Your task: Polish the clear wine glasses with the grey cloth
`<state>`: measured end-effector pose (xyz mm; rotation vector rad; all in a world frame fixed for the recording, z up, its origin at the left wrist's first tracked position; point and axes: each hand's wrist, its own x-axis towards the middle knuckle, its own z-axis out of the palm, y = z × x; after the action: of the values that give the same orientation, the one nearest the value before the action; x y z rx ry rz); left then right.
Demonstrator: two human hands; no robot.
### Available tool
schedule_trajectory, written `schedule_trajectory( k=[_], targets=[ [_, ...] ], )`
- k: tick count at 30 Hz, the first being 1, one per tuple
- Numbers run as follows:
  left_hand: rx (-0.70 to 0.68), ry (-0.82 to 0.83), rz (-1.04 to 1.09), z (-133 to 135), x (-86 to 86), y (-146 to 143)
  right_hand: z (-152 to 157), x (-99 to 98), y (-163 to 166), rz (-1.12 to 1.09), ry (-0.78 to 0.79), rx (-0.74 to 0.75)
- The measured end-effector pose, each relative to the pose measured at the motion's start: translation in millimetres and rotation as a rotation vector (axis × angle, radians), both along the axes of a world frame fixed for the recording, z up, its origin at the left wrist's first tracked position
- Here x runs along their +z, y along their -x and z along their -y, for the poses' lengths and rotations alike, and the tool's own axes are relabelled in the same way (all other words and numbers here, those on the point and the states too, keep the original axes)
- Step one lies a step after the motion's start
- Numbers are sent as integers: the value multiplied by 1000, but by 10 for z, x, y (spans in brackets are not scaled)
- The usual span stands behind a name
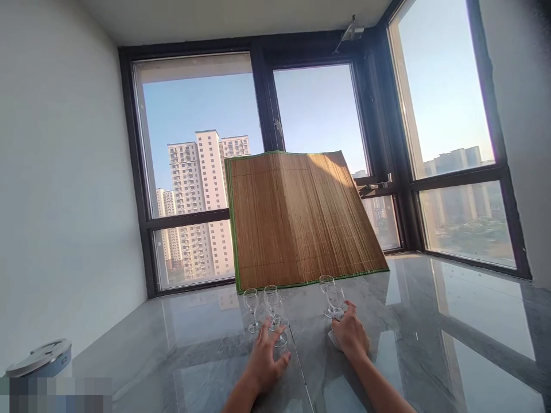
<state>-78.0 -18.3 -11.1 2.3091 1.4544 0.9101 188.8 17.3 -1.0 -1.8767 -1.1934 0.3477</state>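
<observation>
Several small stemmed glasses stand on a glossy grey marble table [430, 344]. My left hand [264, 361] has its fingers curled around the base of one glass [275, 312]; a second glass [252, 310] stands just left of it. My right hand [350, 335] is closed round the foot of another glass [334, 304], with one more glass [326, 284] right behind it. A bamboo mat [301, 221] with green edging stands propped upright behind the glasses, leaning toward the window.
A round metal lidded container [41, 358] sits at the table's left edge. Big dark-framed windows [267, 115] fill the far wall and right side, showing tall buildings. A white wall runs along the left.
</observation>
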Motion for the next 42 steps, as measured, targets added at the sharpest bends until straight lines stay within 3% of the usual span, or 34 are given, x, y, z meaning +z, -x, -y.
schedule_trajectory(
  k=[6, 14, 18, 22, 25, 28, 32, 36, 42],
  targets=[
    [1, 107, -66, 0, -41, 8, -19, -16, 7, -26, -7, 21],
    [1, -48, 80, -7, 55, -51, 128, -24, 10, -138, -51, -95],
    [91, -46, 158, -64, 48, -56, 252, 10, 106, -167, -236, -95],
    [150, -11, 335, -145, -38, -46, 267, -77, 347, -97, -546, 209],
    [110, 20, 438, -184, -85, -48, 263, -172, 524, -61, -604, 474],
    [53, -19, 388, -184, -92, -64, 278, -227, 625, -71, -602, 654],
    [8, -131, 262, -136, -55, -88, 307, -215, 661, -84, -630, 731],
    [93, -230, 131, -63, 20, -96, 339, -155, 639, -82, -682, 701],
    [202, -289, -183, 79, 134, -132, 435, -72, 666, 212, -774, 805]
  ],
)
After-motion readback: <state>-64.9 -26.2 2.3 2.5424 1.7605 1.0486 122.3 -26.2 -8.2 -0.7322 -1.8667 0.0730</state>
